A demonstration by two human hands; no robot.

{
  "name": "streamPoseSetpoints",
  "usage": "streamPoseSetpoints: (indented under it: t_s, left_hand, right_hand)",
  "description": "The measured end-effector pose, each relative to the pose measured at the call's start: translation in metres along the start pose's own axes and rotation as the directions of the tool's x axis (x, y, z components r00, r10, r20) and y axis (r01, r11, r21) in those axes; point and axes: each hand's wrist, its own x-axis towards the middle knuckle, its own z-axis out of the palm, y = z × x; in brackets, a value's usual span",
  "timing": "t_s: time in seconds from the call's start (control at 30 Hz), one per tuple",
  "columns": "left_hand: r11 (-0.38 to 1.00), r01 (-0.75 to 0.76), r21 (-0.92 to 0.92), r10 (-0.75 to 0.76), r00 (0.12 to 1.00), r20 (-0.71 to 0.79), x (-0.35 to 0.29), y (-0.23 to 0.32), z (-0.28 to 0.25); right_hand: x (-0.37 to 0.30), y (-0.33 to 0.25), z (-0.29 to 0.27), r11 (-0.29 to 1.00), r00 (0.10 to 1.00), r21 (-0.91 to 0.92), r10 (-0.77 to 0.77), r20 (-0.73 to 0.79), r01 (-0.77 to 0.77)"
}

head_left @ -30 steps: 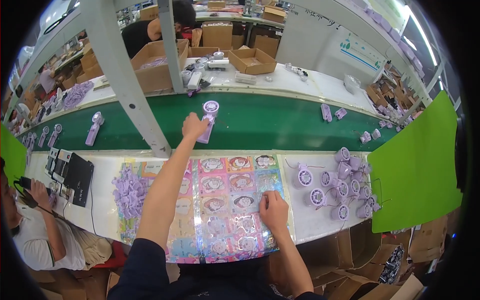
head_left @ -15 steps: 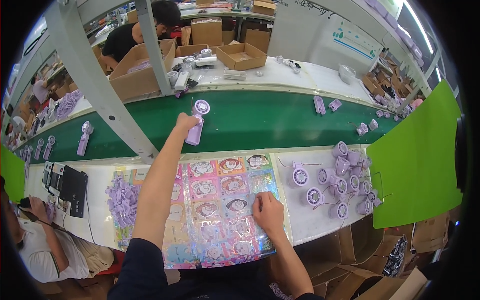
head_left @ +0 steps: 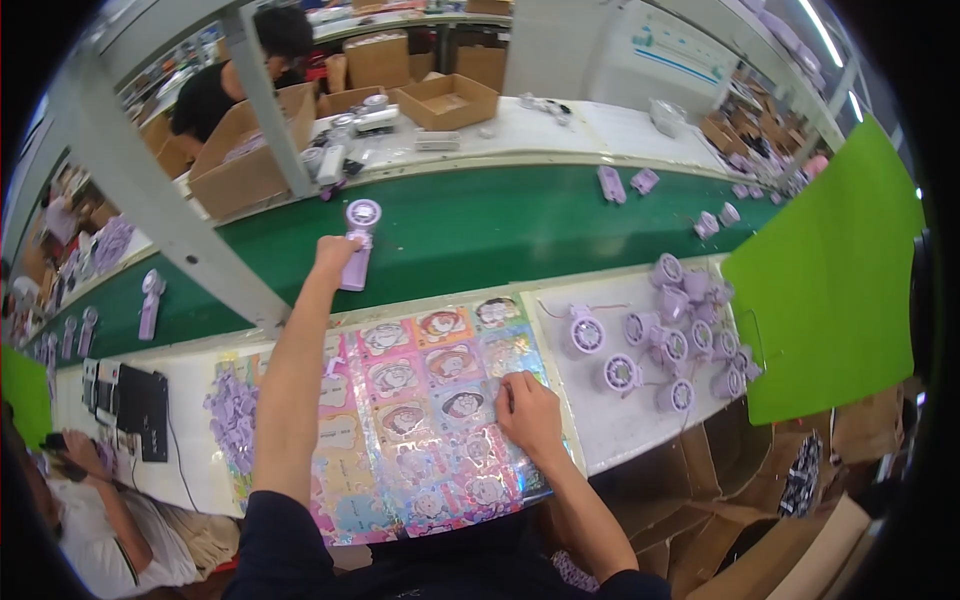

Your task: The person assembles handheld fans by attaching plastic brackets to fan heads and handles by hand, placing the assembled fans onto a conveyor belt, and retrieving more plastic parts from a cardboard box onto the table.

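Observation:
My left hand (head_left: 336, 258) stretches out over the green conveyor belt (head_left: 470, 225), its fingers closed at the neck of a lilac handheld fan (head_left: 355, 268). The fan lies on the belt with its round head pointing away from me. My right hand (head_left: 530, 410) rests on the colourful, shiny cartoon-printed mat (head_left: 405, 420), fingers curled in with nothing visible in them. Right of the mat, several lilac fan heads (head_left: 620, 373) with thin wires stand on the white table. A pile of small lilac plastic parts (head_left: 232, 415) lies left, beside my left forearm.
A grey metal post (head_left: 180, 220) slants down close to my left arm. A green panel (head_left: 830, 290) stands at the right. More fans (head_left: 150, 303) lie leftward on the belt. Across it are cardboard boxes (head_left: 448, 103) and a person (head_left: 215, 95); another person (head_left: 95, 520) sits at left.
The whole view has shifted and turned a little. My left hand stays at the fan, and my right hand stays curled on the mat.

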Motion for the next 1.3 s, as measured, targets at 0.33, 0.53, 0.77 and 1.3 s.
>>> streamPoseSetpoints:
  t_s: [0.33, 0.53, 0.77, 1.3]
  left_hand:
    - [0.955, 0.246, -0.167, -0.209, 0.955, 0.209, -0.025, 0.033, 0.01]
    - [0.984, -0.12, -0.133, 0.153, 0.95, 0.271, -0.084, 0.075, 0.036]
    - [0.89, -0.455, 0.026, 0.319, 0.664, 0.676, -0.218, 0.088, 0.089]
    - [0.901, -0.418, -0.119, 0.346, 0.524, 0.778, -0.268, 0.061, 0.091]
  right_hand:
    - [-0.005, 0.009, -0.004, 0.999, 1.0, -0.025, 0.022, 0.006, -0.022]
    - [-0.003, 0.001, -0.006, 0.998, 0.997, -0.012, 0.067, 0.027, -0.067]
    - [-0.002, 0.006, -0.011, 1.0, 0.962, 0.017, 0.017, -0.272, -0.013]
    - [-0.005, 0.013, -0.011, 0.988, 0.975, 0.135, -0.041, -0.22, 0.072]
